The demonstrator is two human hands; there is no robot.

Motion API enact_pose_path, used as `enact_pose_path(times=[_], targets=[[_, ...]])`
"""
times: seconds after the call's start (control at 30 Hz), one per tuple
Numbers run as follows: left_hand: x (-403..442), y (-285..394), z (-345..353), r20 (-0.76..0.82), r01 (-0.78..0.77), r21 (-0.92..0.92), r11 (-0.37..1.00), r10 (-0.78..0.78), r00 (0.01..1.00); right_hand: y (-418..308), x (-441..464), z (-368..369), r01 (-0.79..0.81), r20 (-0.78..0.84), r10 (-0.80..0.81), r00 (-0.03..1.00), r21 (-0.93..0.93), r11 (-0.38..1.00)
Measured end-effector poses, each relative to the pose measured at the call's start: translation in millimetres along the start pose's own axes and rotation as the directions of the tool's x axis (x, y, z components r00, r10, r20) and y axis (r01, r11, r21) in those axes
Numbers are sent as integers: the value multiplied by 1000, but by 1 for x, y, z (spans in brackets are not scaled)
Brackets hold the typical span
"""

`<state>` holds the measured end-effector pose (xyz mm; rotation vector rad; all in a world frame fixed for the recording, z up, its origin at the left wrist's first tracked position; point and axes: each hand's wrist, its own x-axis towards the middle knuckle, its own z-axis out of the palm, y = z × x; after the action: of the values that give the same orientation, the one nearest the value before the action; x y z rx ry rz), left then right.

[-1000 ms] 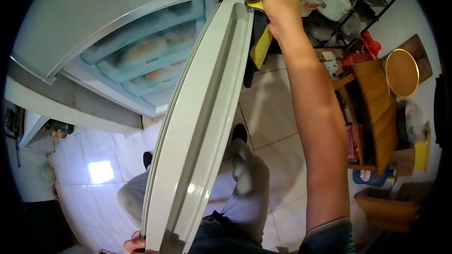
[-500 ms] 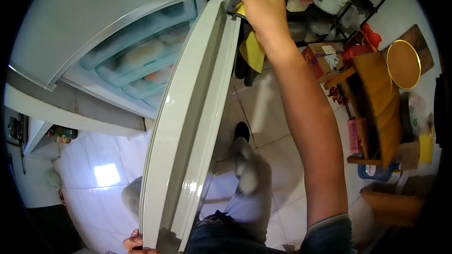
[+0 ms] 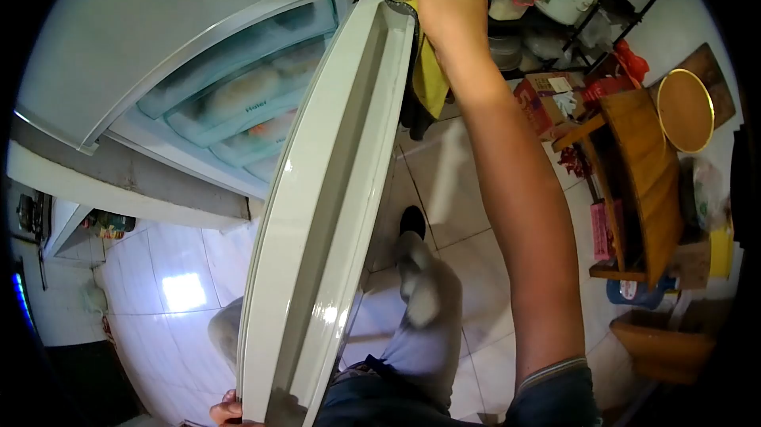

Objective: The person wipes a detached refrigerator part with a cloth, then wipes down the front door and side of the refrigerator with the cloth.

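A white freezer door [image 3: 285,213] stands open between my legs, its top edge with a long groove facing me. At the hinge end, my right hand [image 3: 450,11] grips a yellow and grey cloth [image 3: 429,82], which touches the door's far corner and hangs down its outer side. My left hand [image 3: 227,409] is at the near end of the door, fingers curled round its edge and partly cut off by the frame. Inside the freezer compartment, translucent drawers [image 3: 238,110] hold items I cannot make out.
A black metal rack [image 3: 547,51] with plastic containers stands at the far right. Beside it are a cardboard box [image 3: 547,102], a wooden stool [image 3: 634,181] on its side and a round gold-rimmed board [image 3: 686,110]. White tiles [image 3: 170,268] cover the floor.
My right hand and the cloth have shifted slightly to the right at the door's far corner. My left hand stays on the near end. The view has moved a little.
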<state>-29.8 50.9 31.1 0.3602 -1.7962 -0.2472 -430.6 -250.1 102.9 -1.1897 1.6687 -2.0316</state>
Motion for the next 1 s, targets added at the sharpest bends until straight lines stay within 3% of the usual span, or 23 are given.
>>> enact_pose_path(times=[0.03,0.07,0.1,0.13,0.2,0.27,0.3,0.33,0.37,0.4,0.43,0.5,0.67,0.7,0.77,0.8,0.83,0.9,1.0], targets=[[-5,-1,-6,5,3,2,1000,-3,1000,1,-4,1,59,-42,-61,997,-52,997],[-13,-2,-18,45,165,-147,975,-160,986,8,1,3,142,-93,-158,983,-159,977],[-16,-2,-26,112,327,-283,902,-308,945,10,8,3,90,-76,-109,991,-217,972],[-14,-3,-26,127,329,-282,901,-305,944,16,18,5,47,-73,-66,995,-242,969],[-11,-1,-19,77,173,-136,975,-164,984,28,38,8,6,-78,-27,997,-259,966],[-8,1,-11,38,10,18,1000,-10,999,42,51,9,-2,24,4,1000,-76,997],[-7,1,-8,25,-70,97,993,68,997,40,53,1,-1,20,2,1000,-74,997],[-6,-1,-7,11,-76,91,993,75,997,39,56,-12,-145,77,130,989,234,961],[-4,-1,-8,10,-51,65,997,50,999,38,59,-24,-290,174,233,957,504,813],[-3,0,-9,7,-21,38,999,21,1000,42,65,-39,-341,207,271,940,611,714],[-2,-1,-7,4,3,10,1000,-3,1000,45,70,-49,-382,243,302,922,704,599],[2,-3,-6,-5,37,-33,999,-37,999,13,46,-64,-372,255,281,925,760,533],[14,-2,11,-43,125,-130,984,-131,990,-9,24,-57,-353,280,221,934,630,692],[19,-2,15,-59,141,-147,979,-151,987,3,27,-55,-361,416,124,901,559,746],[23,-1,19,-83,166,-180,970,-183,979,-26,-9,-30,-216,332,104,938,320,923],[17,-2,10,-83,172,-177,969,-189,979,-2,5,-16,-57,168,25,985,187,981],[2,-4,-10,-20,182,-171,968,-188,982,6,10,-11,-61,176,28,984,186,981],[-36,-12,-62,107,194,-160,968,-179,978,16,19,-9,110,72,-112,991,31,993],[-50,-9,-91,236,203,-153,967,-164,958,19,20,-9,131,44,-128,991,-86,988]])
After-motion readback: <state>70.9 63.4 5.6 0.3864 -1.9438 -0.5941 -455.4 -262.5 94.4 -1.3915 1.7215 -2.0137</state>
